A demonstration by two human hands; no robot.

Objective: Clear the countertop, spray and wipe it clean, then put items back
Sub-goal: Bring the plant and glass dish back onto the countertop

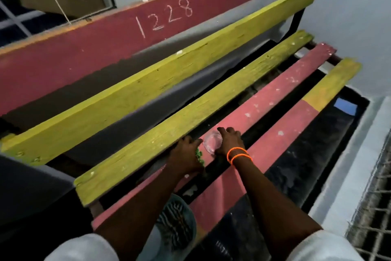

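Note:
A painted slatted bench fills the view, with yellow (190, 117) and pink (266, 100) seat slats. A small clear glass bowl (212, 141) sits on the pink slat near its middle. My right hand (229, 141), with orange bands at the wrist, grips the bowl from the right. My left hand (187, 155) lies just left of the bowl and holds a green scrubber (199, 156) under its fingers, at the gap between the yellow and pink slats.
The bench back has a red board (105, 49) with 1228 chalked on it and a yellow board (169, 70). A blue piece (344, 106) lies on the dark floor under the bench. A striped bag (175, 227) hangs below. A grey wall stands right.

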